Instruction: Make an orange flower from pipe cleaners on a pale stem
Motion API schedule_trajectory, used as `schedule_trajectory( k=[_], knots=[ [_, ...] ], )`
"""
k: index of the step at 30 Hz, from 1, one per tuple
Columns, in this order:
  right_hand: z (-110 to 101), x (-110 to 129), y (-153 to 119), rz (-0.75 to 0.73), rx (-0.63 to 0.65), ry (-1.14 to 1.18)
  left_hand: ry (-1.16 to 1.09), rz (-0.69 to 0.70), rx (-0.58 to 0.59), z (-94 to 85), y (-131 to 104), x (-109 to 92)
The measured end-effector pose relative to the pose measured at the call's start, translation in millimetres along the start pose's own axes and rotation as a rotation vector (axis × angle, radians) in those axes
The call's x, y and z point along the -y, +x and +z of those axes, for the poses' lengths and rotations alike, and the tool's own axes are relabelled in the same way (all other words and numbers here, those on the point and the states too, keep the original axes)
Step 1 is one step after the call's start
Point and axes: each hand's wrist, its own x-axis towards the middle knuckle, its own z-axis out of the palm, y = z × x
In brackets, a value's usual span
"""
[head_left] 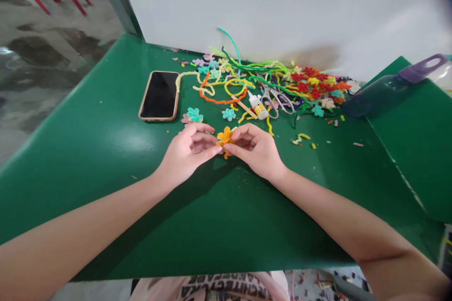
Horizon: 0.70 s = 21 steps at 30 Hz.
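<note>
An orange fuzzy flower (225, 136) is held between both hands above the green table (226, 225). My left hand (187, 149) pinches its left side with thumb and fingers. On the other side, my right hand (257, 149) grips the flower's right edge, fingers curled. Just beyond the hands lie a light blue flower (229, 114) and a turquoise flower (194, 114) resting over a pink one. A small white glue bottle (258, 105) with a yellow label lies behind my right hand, beside grey-handled scissors (276, 99).
A phone (159, 96) lies at the left. Colourful fuzzy stems (240, 75) and a pile of red and orange flowers (310, 82) spread along the white wall. A purple-lidded bottle (381, 91) leans at the right by a raised green panel (413, 141).
</note>
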Motion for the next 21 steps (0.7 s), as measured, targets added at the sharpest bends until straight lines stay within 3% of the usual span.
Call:
schedule_trajectory(
  k=[6,15,21],
  knots=[
    [-2.0,-1.2,1.1,0.019,0.0,-0.015,0.01,0.041,-0.05,-0.2,-0.6,2.0],
    [2.2,-0.4,2.0,0.134,-0.024,0.189,-0.031,0.022,-0.005,-0.8,0.9,2.8],
    [3.8,-1.7,1.2,0.142,-0.064,0.181,-0.015,0.011,-0.007,-1.1,1.8,4.2]
  ],
)
